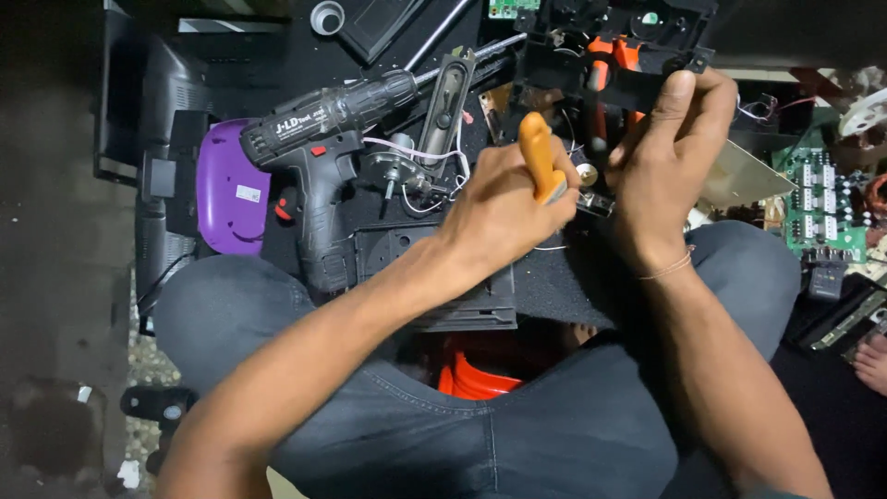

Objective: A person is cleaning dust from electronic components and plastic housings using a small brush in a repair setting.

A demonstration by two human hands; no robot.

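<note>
Black plastic assembly (pixel 617 55) sits at the top centre of the work area, above the person's knees. Right hand (pixel 667 157) is clamped on its lower edge, thumb up against a black bracket. Left hand (pixel 506 208) is closed round an orange-handled tool (pixel 539 157), whose tip is hidden between the hands. Just left lie a cordless drill (pixel 323 139) and a purple casing (pixel 224 189). A green circuit board (pixel 822 203) lies at far right.
</note>
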